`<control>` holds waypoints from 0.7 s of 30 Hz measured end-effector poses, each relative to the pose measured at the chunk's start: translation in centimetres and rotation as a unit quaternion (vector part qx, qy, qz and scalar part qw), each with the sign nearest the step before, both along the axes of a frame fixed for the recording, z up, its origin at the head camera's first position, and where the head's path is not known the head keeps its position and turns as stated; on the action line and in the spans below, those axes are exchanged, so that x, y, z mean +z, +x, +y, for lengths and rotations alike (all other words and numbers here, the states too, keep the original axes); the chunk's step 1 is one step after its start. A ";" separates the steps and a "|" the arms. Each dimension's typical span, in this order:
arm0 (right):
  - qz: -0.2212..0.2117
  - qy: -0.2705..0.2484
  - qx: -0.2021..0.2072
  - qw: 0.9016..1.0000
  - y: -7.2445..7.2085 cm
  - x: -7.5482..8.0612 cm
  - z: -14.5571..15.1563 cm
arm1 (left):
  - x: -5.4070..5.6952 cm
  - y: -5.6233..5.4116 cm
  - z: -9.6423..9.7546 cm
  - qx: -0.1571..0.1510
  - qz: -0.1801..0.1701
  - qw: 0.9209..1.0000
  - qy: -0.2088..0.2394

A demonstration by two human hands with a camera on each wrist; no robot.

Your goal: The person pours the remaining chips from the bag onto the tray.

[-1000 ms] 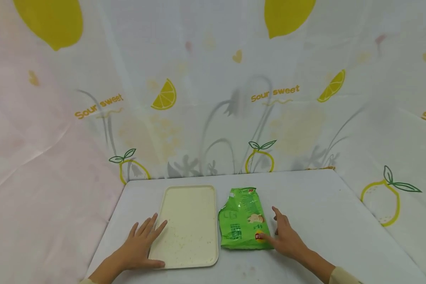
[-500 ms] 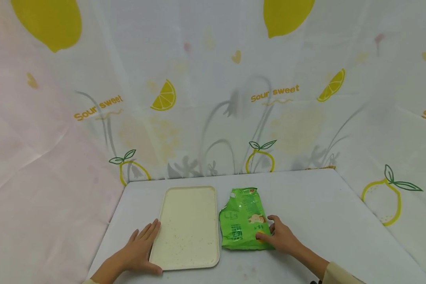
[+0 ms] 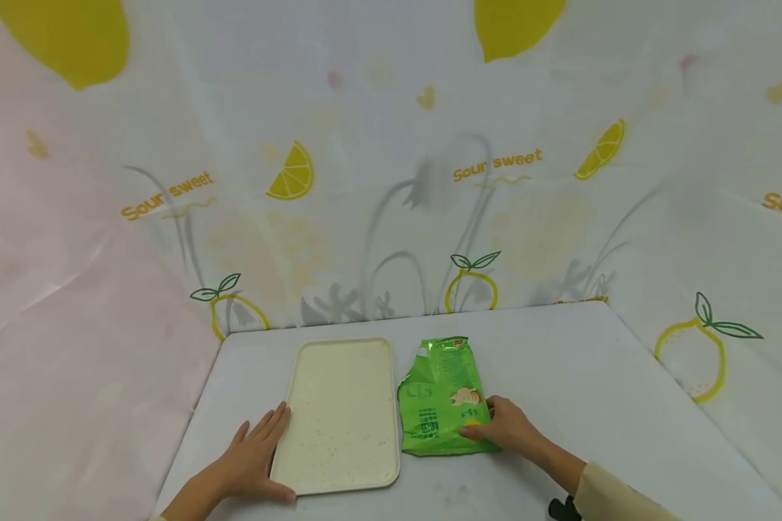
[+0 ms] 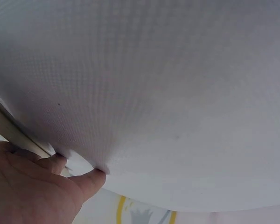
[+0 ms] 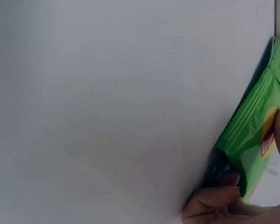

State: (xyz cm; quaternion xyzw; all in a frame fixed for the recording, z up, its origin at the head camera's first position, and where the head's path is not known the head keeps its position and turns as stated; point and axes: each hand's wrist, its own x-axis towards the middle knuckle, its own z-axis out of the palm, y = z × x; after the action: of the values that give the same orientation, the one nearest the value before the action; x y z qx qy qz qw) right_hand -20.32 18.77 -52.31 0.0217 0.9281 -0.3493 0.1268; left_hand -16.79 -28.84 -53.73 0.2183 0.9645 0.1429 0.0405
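Note:
A cream tray (image 3: 339, 376) with a low rim and small crumbs lies flat on a white table. Along its left edge rests my left hand (image 3: 250, 463), fingers extended and thumb by the near corner. In the left wrist view, my left hand's fingers (image 4: 91, 183) touch the white surface beside the tray's edge (image 4: 11, 127). To the right of the tray lies a green snack bag (image 3: 433, 391), its upper left corner torn away. My right hand (image 3: 511, 430) pinches the bag's lower right side, thumb on top. The right wrist view has fingers (image 5: 217, 197) curled at the bag's underside.
White cloth with lemon prints (image 3: 391, 231) hangs behind the table and at both sides. A small black object (image 3: 562, 509) shows by the right sleeve (image 3: 615, 496) at the near edge. White tabletop (image 3: 580, 383) extends right of the bag.
My right hand has moved in from beside the bag and now pinches its lower right side. The left hand's fingers have drawn back from over the tray to its left edge.

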 end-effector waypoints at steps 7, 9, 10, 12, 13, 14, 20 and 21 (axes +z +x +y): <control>-0.022 -0.025 0.000 0.999 0.3 0.0 -0.4 | 0.0 0.0 -0.2 0.007 -0.023 1.000 -0.015; -0.011 -0.021 0.005 1.000 0.4 0.0 -0.4 | 0.1 -0.2 -0.2 0.009 -0.023 1.000 -0.015; -0.002 -0.019 0.007 1.000 0.5 -0.1 -0.5 | 0.2 -0.2 -0.2 0.010 -0.024 1.000 -0.015; 0.010 -0.021 0.006 1.000 0.8 -0.2 -0.5 | 0.4 -0.2 -0.1 0.012 -0.028 0.999 -0.015; 0.015 -0.025 0.006 1.000 0.9 -0.3 -0.5 | 0.4 -0.2 -0.1 0.012 -0.030 0.999 -0.017; 0.018 -0.031 0.004 0.999 1.1 -0.3 -0.5 | 0.5 -0.2 -0.1 0.013 -0.033 0.999 -0.017; 0.026 -0.071 0.003 0.997 1.8 -0.4 -0.5 | 0.6 0.1 0.0 0.015 -0.032 0.999 -0.003; 0.029 -0.074 0.005 0.997 1.9 -0.5 -0.5 | 0.5 0.2 0.0 0.014 -0.027 1.000 0.002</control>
State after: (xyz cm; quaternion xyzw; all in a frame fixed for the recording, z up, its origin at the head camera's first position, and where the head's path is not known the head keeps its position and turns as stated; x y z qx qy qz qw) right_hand -18.44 18.22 -52.77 -0.0023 0.9032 -0.4168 0.1025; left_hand -16.56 -28.79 -53.22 0.2007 0.9658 0.1511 0.0637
